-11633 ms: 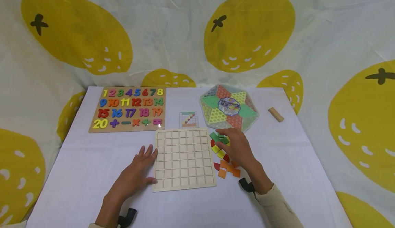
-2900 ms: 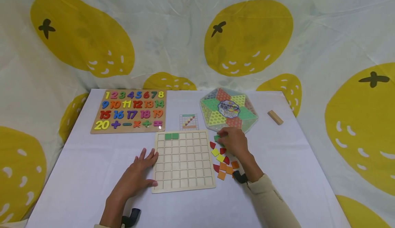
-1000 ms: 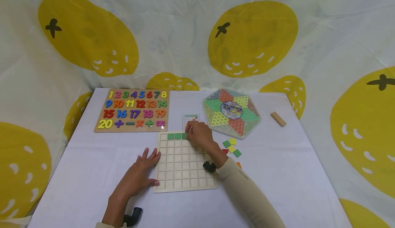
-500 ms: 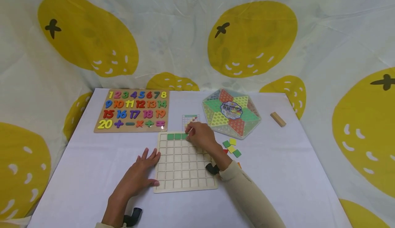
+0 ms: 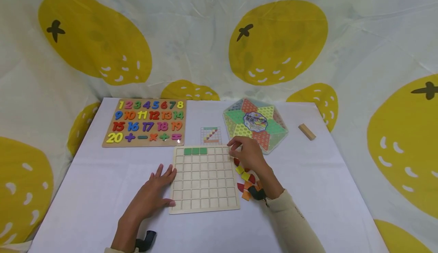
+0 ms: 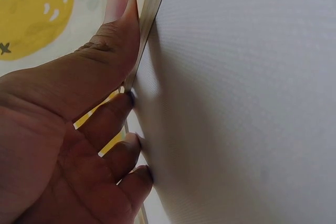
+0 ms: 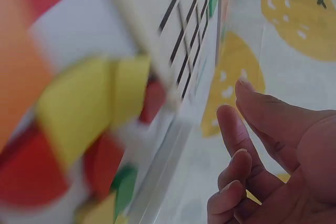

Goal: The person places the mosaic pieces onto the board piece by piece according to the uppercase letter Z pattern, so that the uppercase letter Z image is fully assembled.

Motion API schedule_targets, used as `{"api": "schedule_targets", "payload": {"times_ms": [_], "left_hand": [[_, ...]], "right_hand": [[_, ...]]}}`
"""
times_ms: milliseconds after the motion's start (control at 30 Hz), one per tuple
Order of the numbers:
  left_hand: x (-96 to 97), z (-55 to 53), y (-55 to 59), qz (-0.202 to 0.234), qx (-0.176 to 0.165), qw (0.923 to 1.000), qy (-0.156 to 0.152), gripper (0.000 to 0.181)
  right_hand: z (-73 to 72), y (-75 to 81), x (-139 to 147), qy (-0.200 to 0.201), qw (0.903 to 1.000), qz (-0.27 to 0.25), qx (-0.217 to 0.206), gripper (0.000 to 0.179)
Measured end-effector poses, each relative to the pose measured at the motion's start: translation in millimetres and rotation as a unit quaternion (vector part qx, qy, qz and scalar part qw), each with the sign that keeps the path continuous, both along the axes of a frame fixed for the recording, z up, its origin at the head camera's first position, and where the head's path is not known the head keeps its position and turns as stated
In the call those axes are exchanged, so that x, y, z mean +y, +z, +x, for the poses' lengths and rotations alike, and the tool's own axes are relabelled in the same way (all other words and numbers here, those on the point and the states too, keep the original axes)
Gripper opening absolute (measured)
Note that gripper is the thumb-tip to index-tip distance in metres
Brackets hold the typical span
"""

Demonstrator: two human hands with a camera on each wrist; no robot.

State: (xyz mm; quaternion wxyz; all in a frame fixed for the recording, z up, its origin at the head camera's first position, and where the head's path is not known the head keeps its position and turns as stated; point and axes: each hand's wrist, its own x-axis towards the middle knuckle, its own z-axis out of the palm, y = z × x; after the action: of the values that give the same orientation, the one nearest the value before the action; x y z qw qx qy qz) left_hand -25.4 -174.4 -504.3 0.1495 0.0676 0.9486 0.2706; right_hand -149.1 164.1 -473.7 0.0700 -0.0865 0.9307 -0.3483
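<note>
The left hand (image 5: 152, 188), fingers spread and gripping nothing, touched the 9 o'clock edge of the grid board (image 5: 204, 184). The right hand (image 5: 249, 152), thumb and forefinger parted, holding nothing, hovered by the 2 o'clock corner. Three green tiles (image 5: 195, 151) sat in the top row, towards 11 o'clock; loose tiles (image 5: 245, 176) crowded the 3 o'clock edge. White cloth (image 5: 202, 232) stretched wide at 6 o'clock.

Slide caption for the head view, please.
Three green tiles on the board, left hand at its left edge, right hand near its far right corner.
</note>
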Motion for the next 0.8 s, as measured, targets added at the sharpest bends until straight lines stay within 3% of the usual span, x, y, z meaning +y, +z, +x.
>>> {"api": "schedule_targets", "payload": {"times_ms": [400,633,800], "left_hand": [[0.5,1.0,4.3,0.009,0.004,0.9999,-0.003,0.108],[-0.4,1.8,5.4,0.013,0.005,0.9999,-0.005,0.108],[-0.6,1.9,3.9,0.016,0.005,0.9999,-0.003,0.108]], "right_hand": [[9.3,-5.3,54,-0.040,0.9981,0.043,-0.017,0.018],[9.1,-12.9,58,-0.048,0.9913,0.109,-0.055,0.016],[7.6,-13.5,53,-0.039,0.9909,0.118,-0.052,0.013]]}}
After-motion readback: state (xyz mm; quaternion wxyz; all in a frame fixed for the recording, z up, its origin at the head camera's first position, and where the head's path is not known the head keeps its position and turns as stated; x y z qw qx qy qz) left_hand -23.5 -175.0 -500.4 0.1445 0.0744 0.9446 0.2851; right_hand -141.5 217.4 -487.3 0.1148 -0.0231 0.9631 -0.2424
